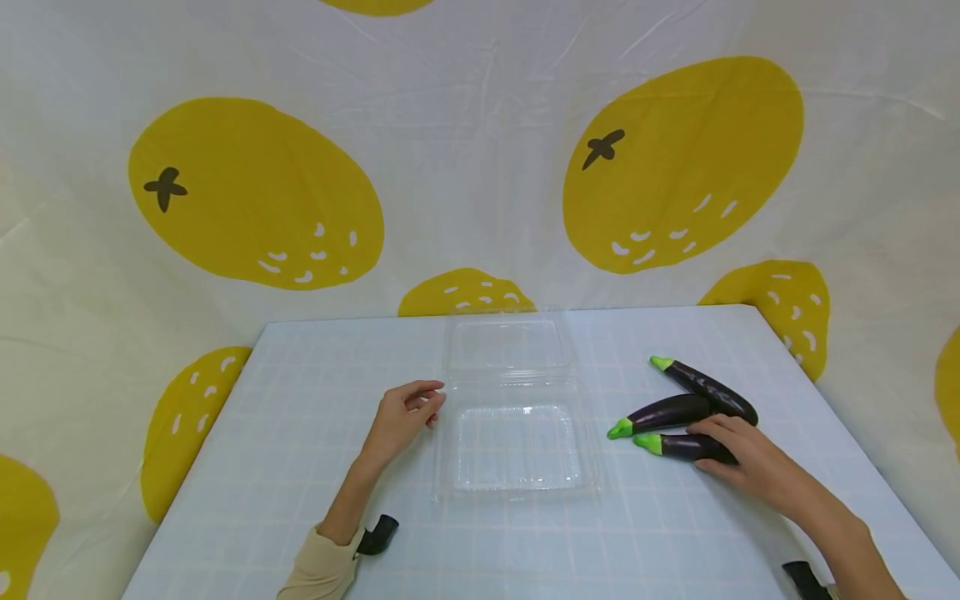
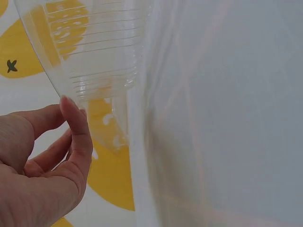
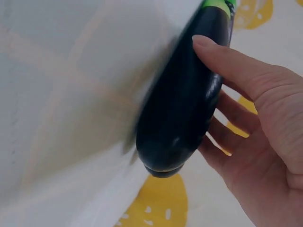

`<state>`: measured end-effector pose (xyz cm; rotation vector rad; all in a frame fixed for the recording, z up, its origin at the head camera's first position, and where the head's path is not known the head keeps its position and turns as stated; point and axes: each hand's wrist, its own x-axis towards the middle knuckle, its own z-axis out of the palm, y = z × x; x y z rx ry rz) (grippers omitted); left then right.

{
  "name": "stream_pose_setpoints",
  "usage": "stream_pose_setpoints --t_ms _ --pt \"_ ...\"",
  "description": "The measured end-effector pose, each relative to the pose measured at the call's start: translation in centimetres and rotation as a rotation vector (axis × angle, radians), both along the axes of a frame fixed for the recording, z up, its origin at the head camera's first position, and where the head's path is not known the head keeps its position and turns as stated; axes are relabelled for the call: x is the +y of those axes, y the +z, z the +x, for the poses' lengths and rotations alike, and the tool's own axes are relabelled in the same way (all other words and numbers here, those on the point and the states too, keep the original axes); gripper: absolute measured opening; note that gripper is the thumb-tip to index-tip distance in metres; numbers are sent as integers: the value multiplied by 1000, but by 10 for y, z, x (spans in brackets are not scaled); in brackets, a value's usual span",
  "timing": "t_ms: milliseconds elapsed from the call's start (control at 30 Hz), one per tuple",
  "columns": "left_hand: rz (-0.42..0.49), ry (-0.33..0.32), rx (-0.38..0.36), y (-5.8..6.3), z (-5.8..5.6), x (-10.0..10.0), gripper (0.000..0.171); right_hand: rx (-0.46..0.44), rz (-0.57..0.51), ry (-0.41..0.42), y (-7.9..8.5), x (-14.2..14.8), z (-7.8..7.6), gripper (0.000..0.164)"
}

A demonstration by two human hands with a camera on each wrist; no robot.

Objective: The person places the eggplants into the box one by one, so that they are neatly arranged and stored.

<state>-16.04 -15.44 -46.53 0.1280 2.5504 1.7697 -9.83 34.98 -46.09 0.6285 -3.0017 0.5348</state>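
Observation:
Three dark purple eggplants with green stem ends are on the right of the table in the head view. My right hand (image 1: 738, 454) grips the nearest eggplant (image 1: 693, 447), thumb on one side and fingers on the other; the right wrist view shows this eggplant (image 3: 180, 94) large. Beyond it lie a middle eggplant (image 1: 667, 412) and a far eggplant (image 1: 708, 390), touching each other. A clear plastic clamshell container (image 1: 517, 492) lies unfolded at the centre. My left hand (image 1: 397, 421) pinches its left edge near the hinge, as the left wrist view of the container (image 2: 99, 56) suggests.
The table (image 1: 300, 375) has a pale checked cover. Behind it hangs a white cloth (image 1: 472, 167) printed with yellow fruit shapes. Each wrist wears a black camera mount; the left mount (image 1: 378, 535) sits by a beige sleeve (image 1: 322, 567).

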Motion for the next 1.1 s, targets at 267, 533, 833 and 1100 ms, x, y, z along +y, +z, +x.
stream_pose_setpoints --t_ms 267,533,833,1100 --pt "15 11 -32 0 1 0 31 -19 18 4 4 0 3 42" --pt "54 -2 -36 0 1 0 32 -40 1 -3 16 -7 5 43" --pt "60 4 -54 -1 -2 -1 33 -20 -47 14 30 -15 3 43" --pt "77 1 -64 -2 -2 -1 33 54 -83 26 36 -23 -2 44"
